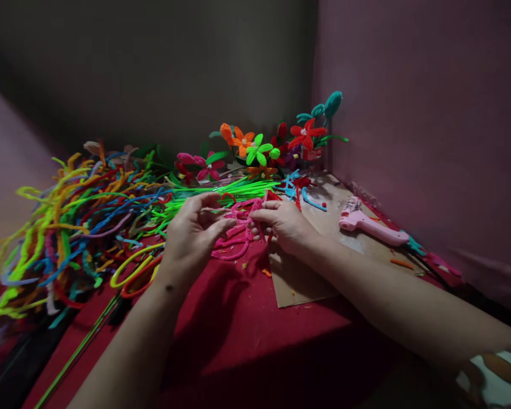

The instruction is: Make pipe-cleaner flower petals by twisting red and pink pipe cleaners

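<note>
Closely, both hands [287, 224] flank fuzzy pink loops [242, 211] over red cloth [247, 324].

Our left arm [130, 335] reaches in from seven o'clock, its hand [189, 236] curved, thumb towards two; whether the fingertips close on anything, we can't quite tell. Our right arm [387, 292] comes from four o'clock, right hand [287, 224] palm-down, thumb and forefinger pinched towards nine.
</note>
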`<state>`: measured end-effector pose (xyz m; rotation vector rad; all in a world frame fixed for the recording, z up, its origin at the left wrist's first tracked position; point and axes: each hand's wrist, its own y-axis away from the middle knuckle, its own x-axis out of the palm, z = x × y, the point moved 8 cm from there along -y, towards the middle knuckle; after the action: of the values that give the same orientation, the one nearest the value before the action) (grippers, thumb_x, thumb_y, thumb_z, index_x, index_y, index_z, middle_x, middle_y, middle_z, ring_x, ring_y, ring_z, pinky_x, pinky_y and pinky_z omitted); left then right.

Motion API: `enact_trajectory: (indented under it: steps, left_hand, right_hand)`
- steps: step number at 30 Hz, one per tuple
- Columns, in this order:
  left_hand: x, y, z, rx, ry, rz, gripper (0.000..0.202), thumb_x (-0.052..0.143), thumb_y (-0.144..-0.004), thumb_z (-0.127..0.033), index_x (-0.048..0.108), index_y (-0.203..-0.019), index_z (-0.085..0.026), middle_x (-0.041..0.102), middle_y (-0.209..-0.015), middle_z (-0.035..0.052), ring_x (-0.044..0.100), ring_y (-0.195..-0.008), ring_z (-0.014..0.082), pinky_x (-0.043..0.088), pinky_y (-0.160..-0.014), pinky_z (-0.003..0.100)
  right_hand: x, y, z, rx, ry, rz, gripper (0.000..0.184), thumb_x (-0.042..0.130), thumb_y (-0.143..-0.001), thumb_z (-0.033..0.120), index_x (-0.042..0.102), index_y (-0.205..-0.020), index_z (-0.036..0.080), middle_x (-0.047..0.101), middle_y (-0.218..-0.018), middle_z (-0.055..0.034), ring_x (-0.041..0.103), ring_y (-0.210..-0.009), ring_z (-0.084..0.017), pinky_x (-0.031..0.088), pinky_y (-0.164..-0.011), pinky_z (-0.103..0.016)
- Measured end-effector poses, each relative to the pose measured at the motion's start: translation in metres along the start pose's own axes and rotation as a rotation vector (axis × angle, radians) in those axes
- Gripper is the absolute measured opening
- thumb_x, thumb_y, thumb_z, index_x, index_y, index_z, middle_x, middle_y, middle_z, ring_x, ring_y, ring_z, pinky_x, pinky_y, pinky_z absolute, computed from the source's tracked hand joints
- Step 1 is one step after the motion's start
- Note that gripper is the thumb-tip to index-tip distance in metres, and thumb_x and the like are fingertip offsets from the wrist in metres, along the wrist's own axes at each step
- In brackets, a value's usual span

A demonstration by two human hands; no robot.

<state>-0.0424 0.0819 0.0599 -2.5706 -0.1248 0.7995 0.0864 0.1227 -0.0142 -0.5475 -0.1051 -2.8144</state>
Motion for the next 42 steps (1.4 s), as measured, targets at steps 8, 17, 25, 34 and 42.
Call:
enact_trajectory:
  steps: [8, 17, 25, 34, 42]
  left_hand:
    - [0.034, 0.009, 0.026, -0.357, 0.443, 0.279, 0.021, 0.068, -0.067, -0.029, 0.056, -0.063, -0.012, 0.052, -0.053, -0.0018, 0.045, -0.042, 0.0071, 0.035, -0.039, 0.019]
    - [0.022, 0.013, -0.001, 0.077, -0.101, -0.010, 0.016, 0.064, -0.071, -0.024, 0.055, -0.061, -0.015, 0.051, -0.057, -0.0034, 0.044, -0.054, 0.0074, 0.036, -0.053, 0.020]
    - [0.040, 0.005, 0.004, -0.135, 0.404, 0.288, 0.036, 0.070, -0.061, -0.017, 0.056, -0.094, -0.016, 0.062, -0.085, 0.0014, 0.058, -0.076, 0.0135, 0.048, -0.067, 0.024]
    - [0.040, 0.010, 0.012, -0.050, 0.076, 0.279, 0.008, 0.058, -0.073, -0.018, 0.054, -0.080, -0.017, 0.054, -0.061, -0.0037, 0.052, -0.051, 0.0088, 0.043, -0.050, 0.021]
    - [0.054, 0.019, 0.011, -0.234, 0.299, 0.501, 0.054, 0.060, -0.070, -0.017, 0.044, -0.122, -0.021, 0.054, -0.057, -0.0053, 0.053, -0.043, 0.0109, 0.045, -0.040, 0.022]
  right_hand:
    - [0.007, 0.005, 0.004, -0.045, 0.016, 0.046, 0.004, 0.060, -0.064, 0.012, 0.057, -0.062, 0.014, 0.057, -0.050, 0.0006, 0.049, -0.041, -0.009, 0.042, -0.042, -0.022]
    - [0.009, 0.003, -0.003, -0.029, 0.034, 0.129, 0.006, 0.062, -0.062, 0.017, 0.062, -0.065, 0.012, 0.059, -0.054, -0.0009, 0.046, -0.041, -0.007, 0.034, -0.041, -0.022]
    - [0.012, 0.006, -0.001, 0.073, -0.200, 0.129, 0.004, 0.065, -0.054, 0.011, 0.061, -0.055, 0.010, 0.057, -0.048, 0.0010, 0.047, -0.043, -0.007, 0.033, -0.045, -0.021]
    - [0.010, 0.004, -0.023, 0.324, -0.344, 0.102, 0.008, 0.056, -0.062, 0.005, 0.057, -0.058, 0.012, 0.053, -0.046, 0.0019, 0.043, -0.043, -0.007, 0.030, -0.046, -0.022]
    - [0.012, 0.007, -0.027, 0.369, -0.370, 0.070, 0.011, 0.053, -0.065, 0.003, 0.056, -0.063, 0.013, 0.054, -0.048, 0.0007, 0.042, -0.043, -0.008, 0.036, -0.049, -0.024]
